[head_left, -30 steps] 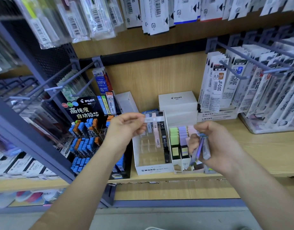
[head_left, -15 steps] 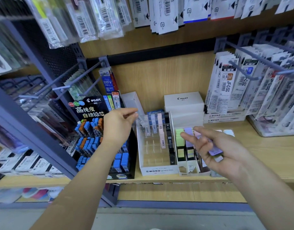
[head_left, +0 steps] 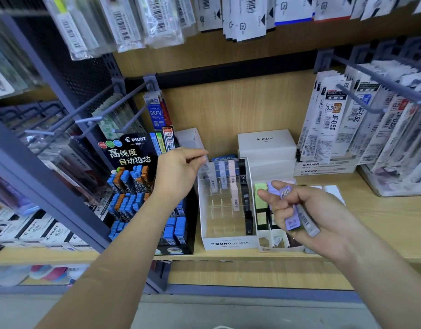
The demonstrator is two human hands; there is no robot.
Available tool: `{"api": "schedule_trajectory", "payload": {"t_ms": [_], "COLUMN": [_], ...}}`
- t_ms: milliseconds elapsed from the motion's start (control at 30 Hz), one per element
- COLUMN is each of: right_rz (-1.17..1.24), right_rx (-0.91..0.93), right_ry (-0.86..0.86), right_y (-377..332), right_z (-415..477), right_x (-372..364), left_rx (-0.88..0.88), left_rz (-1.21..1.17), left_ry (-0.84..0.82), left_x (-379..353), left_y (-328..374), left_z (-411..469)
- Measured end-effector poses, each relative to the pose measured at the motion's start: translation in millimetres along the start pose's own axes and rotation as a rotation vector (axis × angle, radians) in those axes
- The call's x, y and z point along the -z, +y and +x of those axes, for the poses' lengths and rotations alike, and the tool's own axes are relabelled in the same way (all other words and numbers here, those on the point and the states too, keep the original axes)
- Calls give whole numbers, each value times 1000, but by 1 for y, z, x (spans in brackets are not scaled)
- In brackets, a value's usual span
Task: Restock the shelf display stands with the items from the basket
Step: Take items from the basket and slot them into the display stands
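From my remote seat I saw the left hand [head_left: 178,172] stretched out to the back left corner of the white stand [head_left: 228,243], which stood on the wooden shelf [head_left: 383,222]. Its thumb and forefinger were curled together right at the top end of a pale case [head_left: 213,184] standing upright in the rearmost left slot. The blur there kept me from telling whether they pinched it or only touched it. Beside that case, in the same back rows, stood a light blue case [head_left: 222,175], pink cases [head_left: 233,191] and a column of black cases [head_left: 245,198] along the stand's right wall.

The right hand [head_left: 328,210] hovered above the small stand [head_left: 264,243] just right of the white one, palm turned up. Its fingers were curled round two slim cases lying side by side across the palm: a lilac case [head_left: 292,222] and a grey case [head_left: 309,224], each showing a barcode. Under the hand I could make out green cases [head_left: 260,193] in the small stand.

Just left of the white stand sat the black stand [head_left: 133,150], full of blue and orange cases [head_left: 126,184]. Behind the white stand, against the back board, rested a white box [head_left: 266,143]. Refill packets [head_left: 333,119] hung from hooks [head_left: 356,100] at the right.
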State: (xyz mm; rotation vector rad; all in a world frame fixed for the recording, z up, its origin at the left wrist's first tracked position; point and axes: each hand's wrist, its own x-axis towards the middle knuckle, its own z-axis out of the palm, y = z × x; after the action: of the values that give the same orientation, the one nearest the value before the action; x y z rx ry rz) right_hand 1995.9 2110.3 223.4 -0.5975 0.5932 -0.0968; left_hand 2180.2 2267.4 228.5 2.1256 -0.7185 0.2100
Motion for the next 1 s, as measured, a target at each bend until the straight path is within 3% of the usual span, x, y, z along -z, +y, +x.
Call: {"api": "schedule_trajectory", "payload": {"t_ms": [167,300,467,667,1000], "right_rz": [-203,-253,-267,-365,-497], "right_rx": [-29,-49,-11,12,33], "right_ry": [11,-5,19,12,-10], "right_y": [0,1,4,4,7], "right_z": [-8,-11,-6,-7,-7], "right_x": [-2,-7,-4,-3,-2], "left_rx": [41,34,-19,-236,-353], "left_rz": [108,244,344,559,650], "left_ry": [-253,-320,-296,-260,-119], "left_x": [-4,-15,-18,-30,-38], "left_y": [-1,-10,-18,-30,-38], "left_z": [-12,-23,-21,-26,-25]}}
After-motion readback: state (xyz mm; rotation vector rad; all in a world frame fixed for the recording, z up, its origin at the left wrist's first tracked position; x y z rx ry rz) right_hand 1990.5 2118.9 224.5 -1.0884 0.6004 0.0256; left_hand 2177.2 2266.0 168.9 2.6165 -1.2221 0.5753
